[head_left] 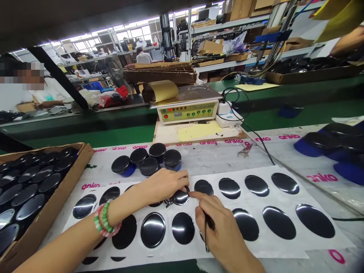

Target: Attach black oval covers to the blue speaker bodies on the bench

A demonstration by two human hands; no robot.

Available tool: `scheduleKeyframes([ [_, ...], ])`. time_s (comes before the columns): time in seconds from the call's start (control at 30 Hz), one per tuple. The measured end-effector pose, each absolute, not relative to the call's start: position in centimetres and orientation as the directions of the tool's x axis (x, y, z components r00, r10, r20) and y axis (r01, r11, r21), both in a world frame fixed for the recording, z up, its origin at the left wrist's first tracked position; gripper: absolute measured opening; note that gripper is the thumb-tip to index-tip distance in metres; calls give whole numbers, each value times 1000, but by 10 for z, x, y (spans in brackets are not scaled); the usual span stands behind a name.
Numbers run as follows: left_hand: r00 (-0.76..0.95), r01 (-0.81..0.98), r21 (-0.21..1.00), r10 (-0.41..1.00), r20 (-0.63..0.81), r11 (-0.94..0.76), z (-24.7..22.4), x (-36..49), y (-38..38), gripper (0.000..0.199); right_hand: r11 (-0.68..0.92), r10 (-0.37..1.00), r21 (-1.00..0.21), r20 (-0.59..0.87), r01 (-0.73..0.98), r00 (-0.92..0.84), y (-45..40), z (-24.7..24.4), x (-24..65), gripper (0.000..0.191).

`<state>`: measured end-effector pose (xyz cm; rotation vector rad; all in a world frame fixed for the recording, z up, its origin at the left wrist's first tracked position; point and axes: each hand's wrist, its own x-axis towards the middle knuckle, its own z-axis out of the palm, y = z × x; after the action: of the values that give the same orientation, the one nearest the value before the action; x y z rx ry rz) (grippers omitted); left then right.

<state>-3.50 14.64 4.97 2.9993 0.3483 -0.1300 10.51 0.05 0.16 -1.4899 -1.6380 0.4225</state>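
Observation:
A white sheet [204, 248] bearing rows of glossy black discs lies on the bench. My left hand [170, 184], with beaded bracelets at the wrist, reaches over the sheet; its fingers are bent together at the edge of a black disc [181, 198], and what they pinch is too small to make out. From the right, my right hand [217, 223] points its index finger at the same disc. A thin dark tool [206, 235] is held in its curled fingers. Just beyond my left hand stand several black-topped blue cups [149, 166].
A cardboard box [85, 153] of black-topped pieces stands at left. Behind the sheet is a control unit [187, 112] with a cable running right. More blue cups [315, 143] are at right. A person [48, 89] sits across the bench at far left.

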Motion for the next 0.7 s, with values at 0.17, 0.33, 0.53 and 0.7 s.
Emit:
scheduleKeyframes([
  [0.17, 971, 239, 151, 235, -45, -959, 45, -33, 148, 10, 216, 921, -662, 383, 718, 76, -1, 3, 102, 24],
  [0.33, 971, 203, 257, 228, 71, -945, 49, -58, 136, 19, 184, 924, -645, 371, 741, 94, 0, 2, 102, 24],
  [0.53, 776, 265, 656, 560, 291, -707, 93, -139, 125, 12, 215, 897, -592, 434, 776, 83, 0, -4, 106, 22],
  [0.7, 630, 274, 859, 756, 179, -432, 110, -172, 104, 41, 254, 899, -568, 436, 783, 25, 4, -3, 114, 24],
])
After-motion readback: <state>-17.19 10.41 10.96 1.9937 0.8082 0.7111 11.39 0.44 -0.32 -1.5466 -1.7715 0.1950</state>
